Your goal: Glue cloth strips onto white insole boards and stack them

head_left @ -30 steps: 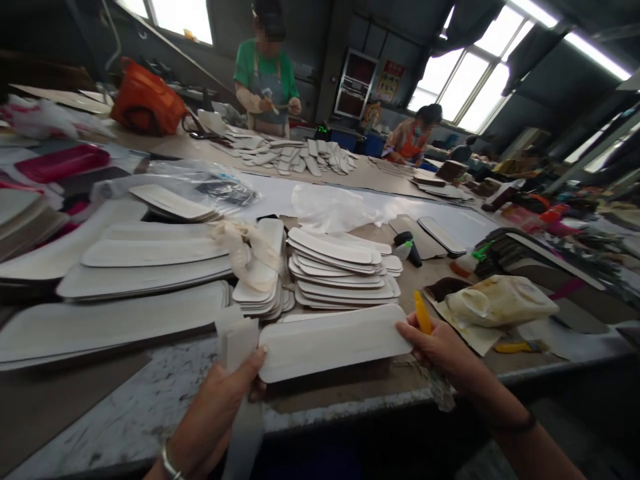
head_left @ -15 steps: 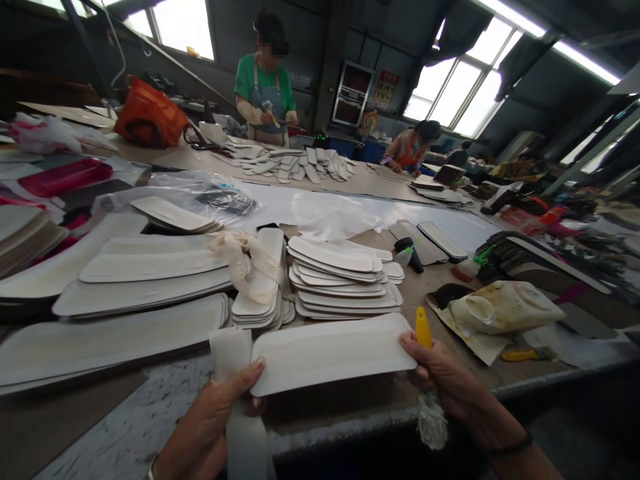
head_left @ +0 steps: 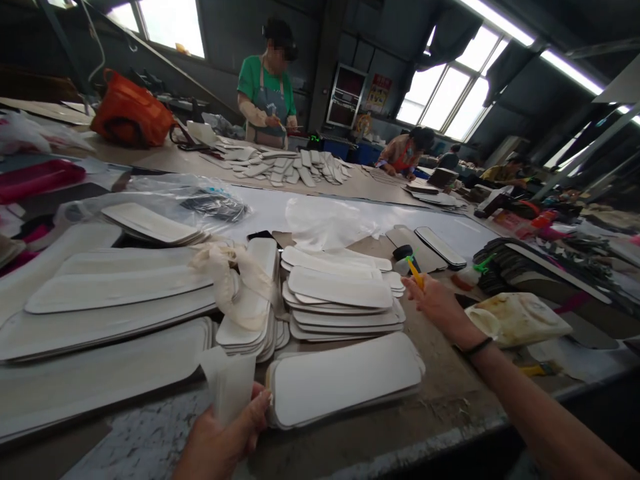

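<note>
My left hand is closed round a pale, flexible strip at the front edge of the table. Its thumb is beside the left end of a short stack of white rounded panels. My right hand is stretched forward, closed on a brush with a yellow handle; its bristles are hidden. It is just right of a taller pile of white panels, where one panel lies slightly askew on top.
Longer white panels are piled at left, beside a knotted cream cloth. A stained container and another yellow brush lie at right. Across the table, a person in a green shirt works behind scattered pieces.
The panel stretched between my hands has left them, and a panel now tops the taller pile. My right hand has moved forward with the brush. My left hand still holds the strip.
</note>
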The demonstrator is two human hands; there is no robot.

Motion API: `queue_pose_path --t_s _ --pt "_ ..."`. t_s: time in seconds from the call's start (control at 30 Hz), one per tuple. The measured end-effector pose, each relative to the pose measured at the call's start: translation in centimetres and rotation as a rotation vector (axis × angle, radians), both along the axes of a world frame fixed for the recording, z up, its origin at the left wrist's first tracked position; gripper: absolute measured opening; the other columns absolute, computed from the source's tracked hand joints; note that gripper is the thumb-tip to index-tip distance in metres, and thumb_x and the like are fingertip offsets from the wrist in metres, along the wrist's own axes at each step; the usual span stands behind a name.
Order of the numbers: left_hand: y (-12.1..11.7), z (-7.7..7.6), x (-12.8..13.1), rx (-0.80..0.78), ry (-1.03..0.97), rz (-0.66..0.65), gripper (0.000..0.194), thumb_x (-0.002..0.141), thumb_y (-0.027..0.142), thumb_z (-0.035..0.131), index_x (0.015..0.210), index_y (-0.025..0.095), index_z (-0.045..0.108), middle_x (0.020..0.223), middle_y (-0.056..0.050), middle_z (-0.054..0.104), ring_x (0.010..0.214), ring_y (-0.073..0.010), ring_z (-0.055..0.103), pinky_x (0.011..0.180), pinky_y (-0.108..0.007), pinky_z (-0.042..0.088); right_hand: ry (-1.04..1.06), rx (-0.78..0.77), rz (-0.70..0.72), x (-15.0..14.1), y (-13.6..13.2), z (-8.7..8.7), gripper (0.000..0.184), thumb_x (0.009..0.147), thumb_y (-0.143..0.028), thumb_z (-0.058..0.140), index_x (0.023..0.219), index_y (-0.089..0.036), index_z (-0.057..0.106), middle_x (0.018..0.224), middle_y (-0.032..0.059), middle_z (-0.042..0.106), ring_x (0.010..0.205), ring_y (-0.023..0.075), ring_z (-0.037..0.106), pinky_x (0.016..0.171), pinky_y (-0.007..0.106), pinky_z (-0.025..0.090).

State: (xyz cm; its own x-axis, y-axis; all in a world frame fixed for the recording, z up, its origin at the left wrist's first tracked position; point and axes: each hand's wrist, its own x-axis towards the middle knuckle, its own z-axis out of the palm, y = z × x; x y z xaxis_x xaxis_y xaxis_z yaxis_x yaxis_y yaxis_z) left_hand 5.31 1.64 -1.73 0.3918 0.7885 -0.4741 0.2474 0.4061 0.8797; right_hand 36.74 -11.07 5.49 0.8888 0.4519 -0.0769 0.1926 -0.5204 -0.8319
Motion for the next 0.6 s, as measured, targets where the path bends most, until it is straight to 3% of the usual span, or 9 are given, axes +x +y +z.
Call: queue_pose_path --t_s 0.07,0.17,0.27,0.33,0.43,0.6 --pt "-0.3 -0.2 -0.1 0.005 0.028 -0.031 0.046 0.051 0.057 0.076 0.069 0.017 0.062 0.04 0.004 0.051 0.04 -0.0111 0.042 0.044 -0.023 0.029 -0.024 0.06 0.002 -1.6 -0.3 0.2 0.046 0.073 -0.065 0.063 0.072 -0.02 0.052 0.057 -0.0006 0.057 0.043 0.0112 0.048 0.042 0.023 0.038" --pt "-0.4 -0.1 -0.2 0.004 0.02 -0.077 0.043 0.054 0.053 0.075 0.07 0.016 0.062 0.043 0.006 0.048 0.044 -0.0107 0.041 0.047 -0.023 0.03 -0.042 0.194 0.106 -6.2 -0.8 1.1 0.059 0.079 -0.076 0.043 0.079 -0.019 0.058 0.073 0.0055 0.063 0.059 0.0155 0.058 0.053 0.025 0.048" --pt "-0.2 0.2 -0.3 -0.022 0.005 -0.131 0.042 0.054 0.052 0.073 0.071 0.015 0.062 0.048 0.006 0.048 0.047 -0.0108 0.041 0.049 -0.024 0.032 -0.047 0.21 0.212 -11.3 -0.5 1.3 0.063 0.082 -0.077 0.037 0.08 -0.018 0.061 0.071 0.0039 0.06 0.051 0.0112 0.051 0.043 0.021 0.042" --pt "-0.1 0.4 -0.4 -0.049 0.005 -0.16 0.042 0.052 0.052 0.073 0.069 0.015 0.062 0.049 0.005 0.048 0.047 -0.0108 0.041 0.048 -0.024 0.031 0.049 0.298 0.244 -14.0 0.1 0.6 0.06 0.082 -0.075 0.041 0.077 -0.018 0.058 0.067 0.0014 0.057 0.046 0.0088 0.047 0.038 0.02 0.038" --pt "-0.2 0.5 -0.6 -0.064 -0.016 -0.179 0.041 0.05 0.051 0.073 0.065 0.015 0.06 0.049 0.005 0.048 0.047 -0.01 0.039 0.048 -0.024 0.029 0.215 0.426 0.28 -16.6 1.1 -1.3 0.052 0.08 -0.069 0.054 0.075 -0.017 0.056 0.066 -0.0001 0.057 0.048 0.0094 0.052 0.042 0.02 0.045" --pt "-0.7 0.1 -0.7 -0.064 -0.042 -0.165 0.039 0.049 0.05 0.072 0.062 0.015 0.059 0.048 0.005 0.048 0.047 -0.0095 0.039 0.048 -0.024 0.027 0.365 0.367 0.24 -18.5 1.7 -3.8 0.046 0.069 -0.059 0.071 0.079 -0.017 0.053 0.058 -0.0022 0.059 0.048 0.0126 0.058 0.048 0.024 0.051"
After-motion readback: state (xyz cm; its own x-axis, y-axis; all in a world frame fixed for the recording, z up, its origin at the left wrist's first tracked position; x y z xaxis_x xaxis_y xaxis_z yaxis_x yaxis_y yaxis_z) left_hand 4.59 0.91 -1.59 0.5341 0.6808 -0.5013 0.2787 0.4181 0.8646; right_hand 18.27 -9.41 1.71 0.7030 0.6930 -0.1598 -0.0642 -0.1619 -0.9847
